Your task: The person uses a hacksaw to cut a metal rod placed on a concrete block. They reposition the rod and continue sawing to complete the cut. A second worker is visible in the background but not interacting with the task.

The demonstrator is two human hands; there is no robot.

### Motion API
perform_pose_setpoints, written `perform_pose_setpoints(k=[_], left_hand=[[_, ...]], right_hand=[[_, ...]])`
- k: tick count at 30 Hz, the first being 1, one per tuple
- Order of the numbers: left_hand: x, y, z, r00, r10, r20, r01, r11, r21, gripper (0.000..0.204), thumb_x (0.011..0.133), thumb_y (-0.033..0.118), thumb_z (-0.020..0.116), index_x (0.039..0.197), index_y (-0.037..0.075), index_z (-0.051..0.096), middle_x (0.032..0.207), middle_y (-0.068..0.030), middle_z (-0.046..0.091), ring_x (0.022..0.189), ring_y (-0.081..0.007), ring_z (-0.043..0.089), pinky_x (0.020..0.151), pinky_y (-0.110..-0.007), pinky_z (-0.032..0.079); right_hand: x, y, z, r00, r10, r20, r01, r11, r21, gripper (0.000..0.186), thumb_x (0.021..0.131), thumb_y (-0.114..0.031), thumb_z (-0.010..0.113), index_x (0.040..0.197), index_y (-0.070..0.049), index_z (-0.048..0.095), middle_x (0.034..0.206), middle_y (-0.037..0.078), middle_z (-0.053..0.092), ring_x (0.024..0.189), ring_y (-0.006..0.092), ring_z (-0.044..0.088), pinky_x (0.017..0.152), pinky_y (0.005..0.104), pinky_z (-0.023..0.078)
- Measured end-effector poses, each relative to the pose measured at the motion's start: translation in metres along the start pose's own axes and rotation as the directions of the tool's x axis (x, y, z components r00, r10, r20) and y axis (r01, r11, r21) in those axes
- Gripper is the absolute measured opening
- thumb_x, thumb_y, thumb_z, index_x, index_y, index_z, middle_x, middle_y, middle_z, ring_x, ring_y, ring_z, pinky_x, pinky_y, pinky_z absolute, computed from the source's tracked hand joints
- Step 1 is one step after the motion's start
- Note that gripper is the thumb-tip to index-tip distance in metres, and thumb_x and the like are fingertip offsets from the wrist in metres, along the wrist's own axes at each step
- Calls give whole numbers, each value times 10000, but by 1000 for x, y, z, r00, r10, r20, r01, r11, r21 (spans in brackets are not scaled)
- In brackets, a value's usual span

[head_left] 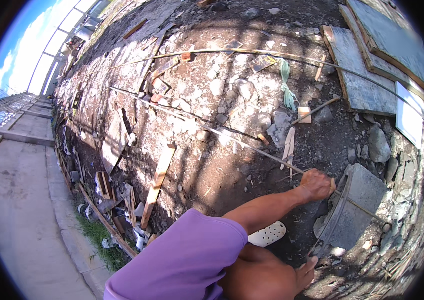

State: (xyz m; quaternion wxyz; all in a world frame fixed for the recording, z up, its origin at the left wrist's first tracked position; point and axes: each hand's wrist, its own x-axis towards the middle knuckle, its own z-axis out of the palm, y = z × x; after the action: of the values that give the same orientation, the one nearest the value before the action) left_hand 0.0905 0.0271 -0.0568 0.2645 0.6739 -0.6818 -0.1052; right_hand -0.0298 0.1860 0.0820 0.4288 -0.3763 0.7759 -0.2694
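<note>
My left hand [318, 185] is closed around a long thin rod [256, 149], which runs from the far left across the dirt. Past my fist, the rod continues over a grey concrete slab or block [364, 200]. A curved grey strip [336, 212] crosses beneath or beside the rod at the slab's near side; its kind is unclear. At the strip's lower end, the fingers of my right hand [306, 272] are bent together. What they grip is mostly hidden. A purple sleeve [182, 255] covers my upper left arm, and a white perforated clog [268, 234] shows below that arm.
A second long rod [252, 50] arcs across the rubble farther away. Wooden panels [364, 75] lie at the far right beside a large stone [379, 144]. A green cloth strip [286, 85], planks [158, 185] and scrap are scattered around. A concrete walkway [19, 200] runs along the left.
</note>
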Motion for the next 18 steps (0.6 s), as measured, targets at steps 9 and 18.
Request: perform_pose_setpoints(k=[9,18], left_hand=[[15,6,-15,986,-75,147,66,996,62,520,989,347,509,621,55,733,657,-206,699,595,-411,702,615,-518,576],[10,6,-8,999,-43,16,41,993,114,483,962,306,547,575,71,717,612,-203,685,526,-381,684,577,-490,578]], right_hand=[[8,36,-24,992,-125,-22,119,976,-184,615,1119,-453,471,909,94,658,678,265,572,598,373,490,623,507,435],[59,-14,-6,974,-224,-14,216,951,-221,661,1108,-507,465,851,81,622,666,220,528,629,365,466,635,496,424]])
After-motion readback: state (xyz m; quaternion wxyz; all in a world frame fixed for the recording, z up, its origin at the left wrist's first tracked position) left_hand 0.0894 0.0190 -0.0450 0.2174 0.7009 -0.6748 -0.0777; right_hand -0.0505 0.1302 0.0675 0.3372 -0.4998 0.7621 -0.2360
